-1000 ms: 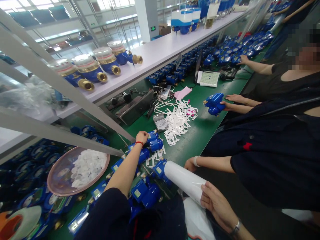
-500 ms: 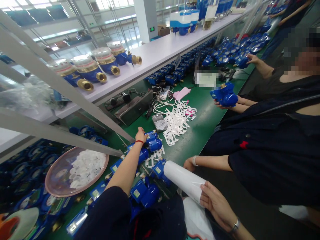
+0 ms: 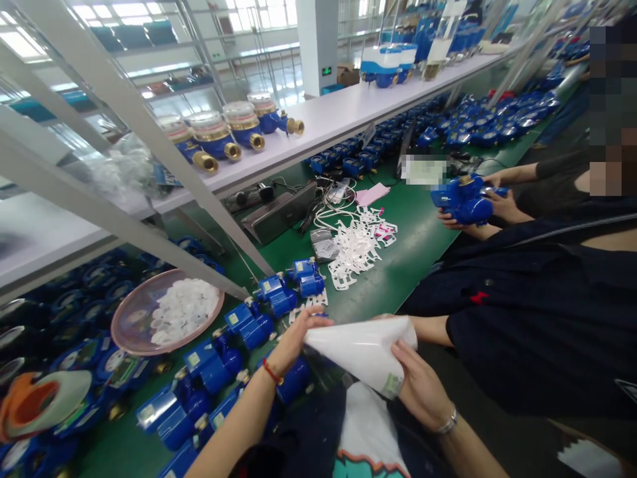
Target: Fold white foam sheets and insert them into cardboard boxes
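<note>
Room over the green bench (image 3: pixel 398 279) (white film (image 3: pixel 361 352) blocks the near side)

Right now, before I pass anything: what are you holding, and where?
A curled white plastic sheet: left hand at its pointed end, right hand at its lower edge.

Between the left hand (image 3: pixel 293 343) and right hand (image 3: pixel 421 393), smooth white plastic film (image 3: pixel 361 352) shines, with glossy blue plastic meter housings (image 3: pixel 251 330) just beyond the left hand.

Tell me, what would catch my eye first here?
Blue water meters crowd the green bench, and brass-ended ones line the white shelf above. Nearest the camera, the left hand and right hand grip a curled white sheet. At right, a co-worker's hands hold a blue meter.
</note>
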Tool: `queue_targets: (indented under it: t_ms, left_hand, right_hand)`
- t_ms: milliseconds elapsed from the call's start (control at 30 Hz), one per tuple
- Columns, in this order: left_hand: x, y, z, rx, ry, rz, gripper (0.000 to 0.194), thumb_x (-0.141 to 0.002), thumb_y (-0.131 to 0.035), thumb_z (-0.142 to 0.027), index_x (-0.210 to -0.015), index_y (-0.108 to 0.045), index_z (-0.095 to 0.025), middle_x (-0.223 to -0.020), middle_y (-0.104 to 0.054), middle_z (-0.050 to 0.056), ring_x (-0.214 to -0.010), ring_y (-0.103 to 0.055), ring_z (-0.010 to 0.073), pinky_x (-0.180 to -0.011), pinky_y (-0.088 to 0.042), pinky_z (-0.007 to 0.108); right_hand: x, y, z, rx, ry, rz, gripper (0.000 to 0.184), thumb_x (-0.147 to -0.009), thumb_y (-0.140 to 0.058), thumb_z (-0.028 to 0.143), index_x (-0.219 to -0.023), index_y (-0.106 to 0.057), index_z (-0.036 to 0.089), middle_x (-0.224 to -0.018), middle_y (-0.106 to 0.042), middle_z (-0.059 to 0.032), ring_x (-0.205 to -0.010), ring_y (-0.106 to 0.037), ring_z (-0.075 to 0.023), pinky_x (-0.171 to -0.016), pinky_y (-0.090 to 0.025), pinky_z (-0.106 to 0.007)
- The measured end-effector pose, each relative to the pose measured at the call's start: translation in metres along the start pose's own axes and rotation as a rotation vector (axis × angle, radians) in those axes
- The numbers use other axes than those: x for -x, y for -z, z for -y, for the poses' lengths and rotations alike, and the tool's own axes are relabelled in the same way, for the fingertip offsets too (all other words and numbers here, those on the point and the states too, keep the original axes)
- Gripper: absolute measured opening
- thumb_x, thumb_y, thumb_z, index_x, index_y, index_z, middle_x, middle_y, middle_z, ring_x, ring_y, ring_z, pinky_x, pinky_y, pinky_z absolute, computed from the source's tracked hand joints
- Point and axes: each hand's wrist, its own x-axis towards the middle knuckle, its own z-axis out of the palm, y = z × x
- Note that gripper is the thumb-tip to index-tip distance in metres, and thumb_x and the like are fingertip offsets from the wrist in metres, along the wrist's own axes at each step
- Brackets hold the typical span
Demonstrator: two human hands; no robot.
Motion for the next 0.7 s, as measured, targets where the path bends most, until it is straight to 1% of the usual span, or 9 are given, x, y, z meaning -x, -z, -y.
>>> queue_targets:
  t_ms: [33,100,200,267,367,467,533,600,700]
  left_hand:
    - [0.02,-0.004,0.001,-0.038,0.007,-0.017,0.072,-0.071,-0.053,-0.067,-0.125,-0.041,-0.021,-0.107,-0.063,0.012,-0.093,-0.061,0.0252,-0.078,-0.046,0.035]
    - [0.051,-0.009,0.003,-0.176,-0.002,-0.16,0.071,-0.068,-0.067,-0.052,-0.126,-0.039,-0.024,-0.109,-0.062,0.01,-0.1,-0.058,0.0249,-0.085,-0.044,0.035]
    - [0.082,-0.012,0.01,-0.231,-0.01,-0.469,0.068,-0.069,-0.067,-0.047,-0.126,-0.037,-0.025,-0.118,-0.057,0.01,-0.107,-0.055,0.0245,-0.092,-0.042,0.037]
    - [0.099,-0.015,0.017,-0.147,0.023,-0.592,0.068,-0.069,-0.065,-0.049,-0.125,-0.036,-0.024,-0.12,-0.056,0.011,-0.103,-0.058,0.0244,-0.089,-0.046,0.039]
    - [0.125,-0.02,0.023,-0.058,0.079,-0.595,0.06,-0.071,-0.065,-0.046,-0.12,-0.041,-0.022,-0.118,-0.058,0.011,-0.101,-0.06,0.0246,-0.09,-0.047,0.04]
    - [0.152,-0.019,0.018,-0.162,0.064,-0.562,0.051,-0.073,-0.065,-0.041,-0.117,-0.048,-0.022,-0.118,-0.06,0.009,-0.106,-0.058,0.0251,-0.092,-0.046,0.038]
    - [0.17,-0.012,0.007,-0.366,0.034,-0.657,0.053,-0.073,-0.064,-0.04,-0.121,-0.047,-0.026,-0.118,-0.061,0.006,-0.106,-0.058,0.0249,-0.092,-0.046,0.037]
    - [0.187,0.005,-0.005,-0.632,-0.007,-0.801,0.056,-0.073,-0.063,-0.039,-0.126,-0.046,-0.03,-0.12,-0.06,0.003,-0.107,-0.058,0.0249,-0.094,-0.045,0.036]
    - [0.216,0.048,-0.022,-0.97,-0.076,-1.008,0.055,-0.075,-0.061,-0.04,-0.128,-0.045,-0.033,-0.123,-0.059,0.001,-0.108,-0.058,0.0249,-0.093,-0.045,0.033]
  right_hand:
    - [-0.004,-0.004,0.001,0.013,0.021,0.004,0.045,-0.068,-0.071,0.033,-0.109,-0.057,0.021,-0.106,-0.066,-0.0045,-0.102,-0.06,-0.0238,-0.083,-0.049,-0.034]
    - [-0.011,-0.013,0.001,0.041,0.051,0.033,0.04,-0.067,-0.071,0.033,-0.103,-0.059,0.021,-0.106,-0.066,-0.003,-0.104,-0.059,-0.0238,-0.085,-0.049,-0.033]
    - [-0.018,-0.025,-0.007,0.052,0.058,0.12,0.032,-0.069,-0.068,0.033,-0.098,-0.06,0.022,-0.103,-0.067,-0.001,-0.104,-0.059,-0.0229,-0.085,-0.049,-0.033]
    - [-0.019,-0.033,-0.014,0.049,0.034,0.178,0.028,-0.071,-0.065,0.032,-0.097,-0.06,0.023,-0.102,-0.067,-0.0006,-0.103,-0.059,-0.0219,-0.085,-0.049,-0.033]
    - [-0.015,-0.045,-0.026,0.049,-0.006,0.252,0.025,-0.072,-0.063,0.032,-0.095,-0.06,0.022,-0.101,-0.067,-0.0014,-0.105,-0.058,-0.0227,-0.087,-0.048,-0.034]
    - [-0.006,-0.054,-0.034,0.071,-0.007,0.322,0.028,-0.072,-0.062,0.034,-0.097,-0.059,0.023,-0.105,-0.066,-0.0029,-0.111,-0.055,-0.0247,-0.091,-0.046,-0.038]
    - [0.002,-0.06,-0.035,0.088,0.02,0.396,0.026,-0.073,-0.062,0.035,-0.095,-0.057,0.023,-0.111,-0.063,-0.0039,-0.113,-0.053,-0.025,-0.093,-0.044,-0.04]
    - [0.01,-0.067,-0.034,0.109,0.052,0.486,0.019,-0.073,-0.064,0.036,-0.085,-0.055,0.023,-0.123,-0.057,-0.0037,-0.113,-0.052,-0.0249,-0.094,-0.042,-0.041]
    - [0.02,-0.079,-0.034,0.144,0.082,0.571,0.022,-0.072,-0.067,0.035,-0.072,-0.05,0.021,-0.143,-0.036,-0.0003,-0.114,-0.051,-0.0257,-0.096,-0.039,-0.044]
